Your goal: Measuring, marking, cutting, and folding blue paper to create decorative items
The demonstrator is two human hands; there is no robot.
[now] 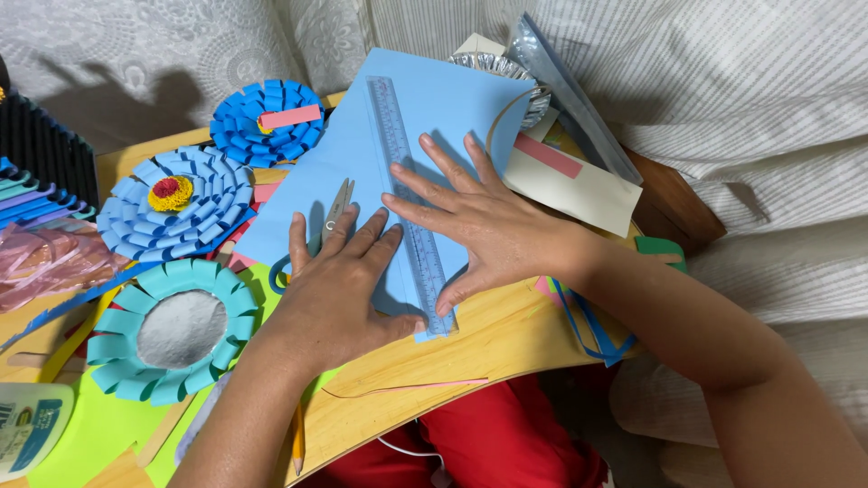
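Presently, both hands press flat on a sheet of blue paper with a clear ruler laid across it.

The left hand (339, 276) lies palm down, fingers spread, gripping nothing; it rests on the blue paper (362, 163) just beside the ruler (407, 181), with its thumb reaching the ruler's near end. The right hand (479, 226) is likewise open and flat, its fingers laid across the ruler and pinning it to the sheet. The ruler runs lengthwise down the paper, from the far edge to the near corner. The paper sits on a wooden board (488, 339). A pair of scissors (336, 206) lies on the sheet, partly under the left fingers. To the left are three blue paper rosettes (181, 203), one with a yellow and red centre. A pencil (297, 443) lies near the left forearm.
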